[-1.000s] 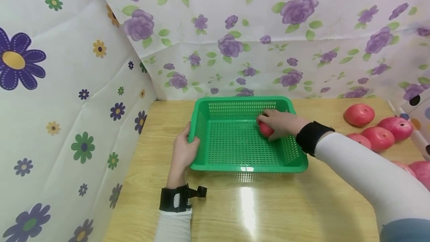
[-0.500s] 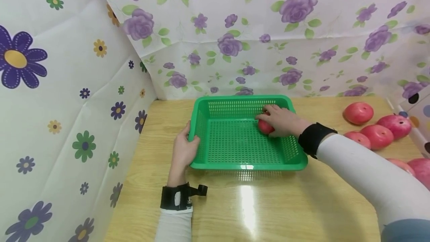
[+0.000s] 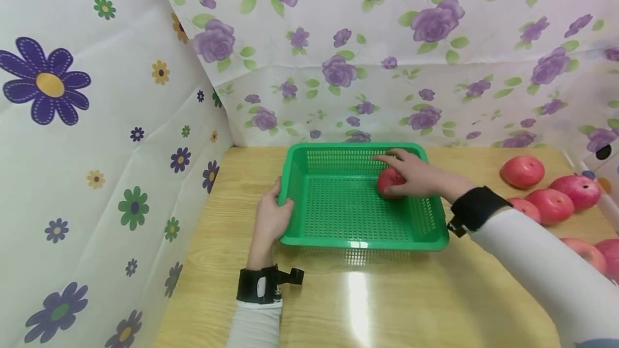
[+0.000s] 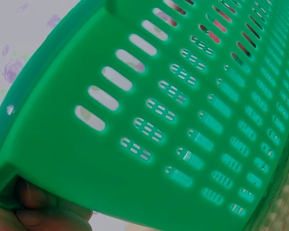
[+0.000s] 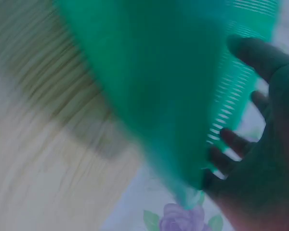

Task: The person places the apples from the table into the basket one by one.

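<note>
A green plastic basket [image 3: 358,244] with slotted walls stands on the table. My left hand [image 3: 272,218] grips its left rim; in the left wrist view, curled fingers [image 4: 48,207] show under the basket's edge. Inside the basket, toward the right end, lies a red apple [image 3: 388,180]. My right hand [image 3: 418,175] hovers over it with fingers spread and lifted off the fruit, the thumb still beside it. The right wrist view is blurred; there my right hand [image 5: 260,130] has its fingers apart by the basket wall [image 5: 173,96], and no apple is visible.
Several more red apples [image 3: 549,206] lie on the wooden table [image 3: 319,310] at the right, some near the frame's edge. Behind the basket rises a floral wall covering [image 3: 338,69], and another flowered sheet [image 3: 159,117] closes off the left side.
My right hand has loosened from the apple, its fingers lifting and spreading while the apple stays in the basket. The left hand keeps its grip. The head view has shifted slightly.
</note>
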`<state>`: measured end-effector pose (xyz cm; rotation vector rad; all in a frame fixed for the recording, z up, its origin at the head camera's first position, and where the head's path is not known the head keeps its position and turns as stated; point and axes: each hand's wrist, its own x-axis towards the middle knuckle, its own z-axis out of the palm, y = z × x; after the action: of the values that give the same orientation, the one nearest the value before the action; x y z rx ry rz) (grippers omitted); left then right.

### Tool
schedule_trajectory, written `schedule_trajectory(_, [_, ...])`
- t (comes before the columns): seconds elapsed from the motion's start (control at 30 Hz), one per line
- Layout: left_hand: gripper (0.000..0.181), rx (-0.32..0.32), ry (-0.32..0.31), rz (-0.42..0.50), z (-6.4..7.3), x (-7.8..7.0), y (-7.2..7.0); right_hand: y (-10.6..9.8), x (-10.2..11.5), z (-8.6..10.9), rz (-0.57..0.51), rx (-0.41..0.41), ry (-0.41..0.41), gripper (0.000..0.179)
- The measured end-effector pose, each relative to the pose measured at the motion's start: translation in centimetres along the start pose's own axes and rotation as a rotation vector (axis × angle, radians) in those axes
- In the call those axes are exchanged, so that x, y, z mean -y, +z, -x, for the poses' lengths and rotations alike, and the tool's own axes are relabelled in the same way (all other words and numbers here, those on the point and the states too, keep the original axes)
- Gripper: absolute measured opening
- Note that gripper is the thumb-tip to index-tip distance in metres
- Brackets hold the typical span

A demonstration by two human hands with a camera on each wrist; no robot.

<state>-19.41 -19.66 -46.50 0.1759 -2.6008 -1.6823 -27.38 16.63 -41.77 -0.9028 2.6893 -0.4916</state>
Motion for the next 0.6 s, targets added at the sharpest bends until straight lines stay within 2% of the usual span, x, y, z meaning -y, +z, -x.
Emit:
schedule_trajectory(0.13, [0.068, 0.009, 0.005, 0.015, 0.2, 0.0, 0.5, -0.4, -0.6, 2.5, -0.118, -0.092, 0.01, 0.081])
schedule_trajectory(0.37, [0.068, -0.009, 0.012, -0.01, 0.4, 0.0, 0.2, -0.5, -1.5, 6.6, -0.194, -0.197, -0.006, 0.08])
schedule_trajectory(0.6, [0.068, -0.013, 0.038, -0.033, 0.2, -0.1, 0.0, -0.5, -2.9, 12.3, -0.317, -0.26, 0.143, 0.093])
